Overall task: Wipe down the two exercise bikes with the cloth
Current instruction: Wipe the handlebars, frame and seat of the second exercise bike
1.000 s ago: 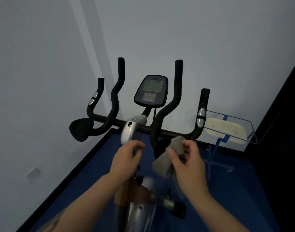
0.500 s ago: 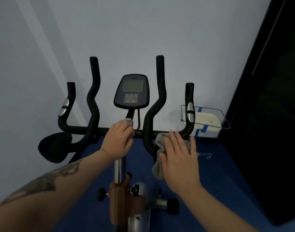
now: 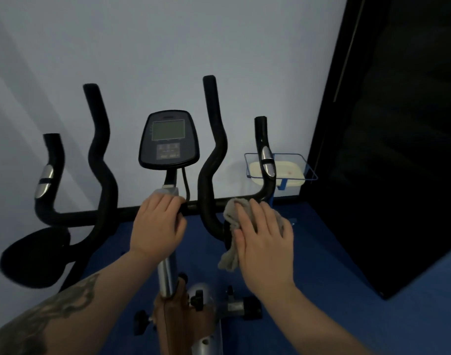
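Against the pale wall stands an exercise bike, its black handlebars rising in four curved prongs around a console with a grey screen. On the crossbar just right of the centre post, the right hand lies flat with straight fingers pressing a grey cloth onto the bar, at the foot of the inner right prong; the grip here is wide, the palm spread over the fabric, and a loose end of the cloth hangs below the bar beside the thumb. The left hand curls over the top of the silver stem where it meets the crossbar, its grip closed round that joint just beneath the console's stalk. A tattoo shows on the left forearm. At the lower left of the handlebars sits a black elbow pad. Behind the outer right prong, a blue wire rack holds a cream tray. Blue floor spreads under the bike, and a dark panel fills the right side.
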